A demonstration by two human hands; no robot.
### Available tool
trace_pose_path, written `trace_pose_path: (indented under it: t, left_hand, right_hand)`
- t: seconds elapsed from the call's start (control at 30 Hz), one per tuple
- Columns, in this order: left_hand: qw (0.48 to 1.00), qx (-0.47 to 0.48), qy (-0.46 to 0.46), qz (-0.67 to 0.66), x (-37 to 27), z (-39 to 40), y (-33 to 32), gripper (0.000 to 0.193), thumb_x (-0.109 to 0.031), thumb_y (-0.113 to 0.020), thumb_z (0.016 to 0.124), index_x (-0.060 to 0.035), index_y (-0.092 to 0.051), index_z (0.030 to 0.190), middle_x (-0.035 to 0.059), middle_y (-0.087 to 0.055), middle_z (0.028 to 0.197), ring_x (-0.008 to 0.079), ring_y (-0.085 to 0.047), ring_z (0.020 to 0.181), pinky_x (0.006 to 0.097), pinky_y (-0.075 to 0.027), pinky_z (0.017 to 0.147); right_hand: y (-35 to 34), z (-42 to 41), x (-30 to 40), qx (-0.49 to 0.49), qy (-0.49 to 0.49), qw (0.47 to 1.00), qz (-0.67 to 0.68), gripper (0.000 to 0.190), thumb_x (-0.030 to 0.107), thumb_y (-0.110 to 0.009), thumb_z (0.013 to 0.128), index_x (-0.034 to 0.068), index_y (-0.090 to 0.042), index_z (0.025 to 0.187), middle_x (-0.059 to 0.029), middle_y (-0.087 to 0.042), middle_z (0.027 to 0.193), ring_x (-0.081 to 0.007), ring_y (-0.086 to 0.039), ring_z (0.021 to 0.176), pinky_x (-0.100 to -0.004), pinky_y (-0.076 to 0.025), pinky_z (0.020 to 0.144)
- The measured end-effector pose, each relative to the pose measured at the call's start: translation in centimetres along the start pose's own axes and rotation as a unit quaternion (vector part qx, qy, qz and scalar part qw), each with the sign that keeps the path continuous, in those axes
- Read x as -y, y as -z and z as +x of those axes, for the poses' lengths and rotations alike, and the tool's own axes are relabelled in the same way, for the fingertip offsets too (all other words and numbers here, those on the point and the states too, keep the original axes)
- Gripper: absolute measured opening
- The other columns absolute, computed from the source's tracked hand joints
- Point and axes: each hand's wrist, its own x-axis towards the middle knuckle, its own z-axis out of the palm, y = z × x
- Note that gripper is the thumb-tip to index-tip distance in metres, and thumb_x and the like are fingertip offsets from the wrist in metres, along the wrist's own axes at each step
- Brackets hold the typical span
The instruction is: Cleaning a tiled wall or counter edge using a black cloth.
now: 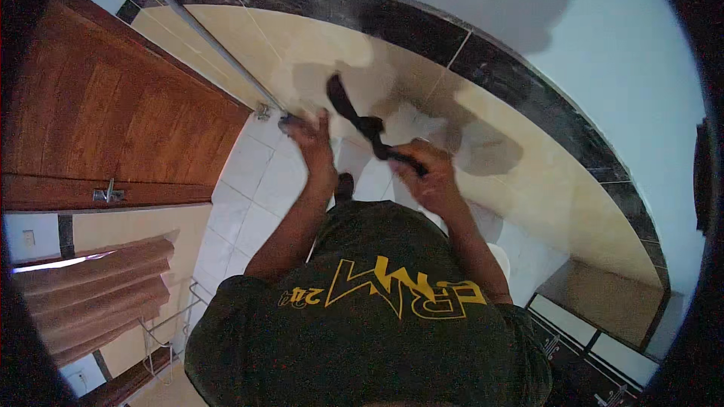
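My right hand (427,172) grips a narrow black cloth strip (370,127) at its lower end. The strip has a knot-like bulge midway, and its broader free end points up and left in front of the tiled wall. To the left, my left hand (311,138) is raised with its thumb apart from the fingers, and motion blurs it. Nothing plainly lies in its grasp. Just beyond its fingers a grey pole (223,53) runs down the wall to a small dark end, partly hidden by the hand. A dark shoe or foot (344,185) shows between my forearms.
A wooden door (107,118) with a metal handle (108,193) stands at the left. Below it are a brown curtain (107,294) and a thin metal rack (161,333). White tiles (243,169) cover the floor. A dark-and-white cabinet (588,333) fills the lower right.
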Motion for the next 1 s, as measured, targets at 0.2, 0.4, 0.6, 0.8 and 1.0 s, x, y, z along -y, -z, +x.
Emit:
trace_pose_path:
  t: [0.2,0.4,0.6,0.8,1.0]
  left_hand:
    - [0.922,0.269,0.159,-0.230,-7.1,-5.7,-6.6,0.061,-0.039,-0.070,0.099,-0.0055,-0.050,0.145,0.0134,-0.060,0.138,0.0279,-0.056,0.129,0.0462,-0.040,0.114]
    - [0.855,0.248,-0.443,-0.108,-10.7,-4.1,-15.4,0.061,-0.027,-0.076,0.093,-0.0098,-0.051,0.146,0.0258,-0.050,0.150,0.0401,-0.052,0.138,0.0478,-0.044,0.113]
    - [0.635,0.276,-0.716,0.085,-5.1,4.7,-16.8,0.064,-0.024,-0.082,0.083,-0.0186,-0.056,0.141,0.0316,-0.041,0.156,0.0510,-0.050,0.137,0.0537,-0.050,0.105]
    - [0.707,-0.064,-0.679,0.186,-3.2,9.8,-16.2,0.074,-0.055,-0.069,0.088,-0.0231,-0.047,0.152,0.0326,-0.030,0.162,0.0539,-0.042,0.140,0.0717,-0.036,0.106]
    - [0.609,0.130,-0.746,0.238,-3.6,-2.9,-21.9,0.061,-0.039,-0.066,0.089,-0.0403,-0.051,0.149,0.0126,-0.039,0.159,0.0442,-0.043,0.132,0.0737,-0.031,0.106]
  right_hand:
    - [0.3,-2.5,0.6,0.160,0.069,0.981,-0.084,0.028,0.018,-0.077,0.090,0.003,-0.073,0.114,-0.0123,-0.072,0.095,-0.0264,-0.071,0.088,-0.0391,-0.055,0.083]
    - [5.5,-7.7,-4.9,-0.057,-0.039,0.996,-0.050,0.023,0.019,-0.075,0.093,0.005,-0.074,0.112,-0.0132,-0.073,0.095,-0.0262,-0.071,0.086,-0.0383,-0.056,0.081]
    - [7.0,-10.2,-4.4,-0.110,-0.087,0.982,-0.123,0.022,0.017,-0.075,0.093,0.005,-0.075,0.112,-0.0123,-0.072,0.091,-0.0238,-0.071,0.084,-0.0370,-0.056,0.081]
    - [8.6,-11.8,-5.5,-0.171,-0.114,0.963,-0.173,0.020,0.013,-0.077,0.091,0.004,-0.075,0.109,-0.0136,-0.073,0.093,-0.0247,-0.072,0.085,-0.0370,-0.056,0.081]
    - [10.6,-9.7,-5.8,-0.175,-0.125,0.955,-0.207,0.015,0.010,-0.076,0.092,0.003,-0.075,0.105,-0.0140,-0.074,0.097,-0.0260,-0.072,0.088,-0.0367,-0.056,0.082]
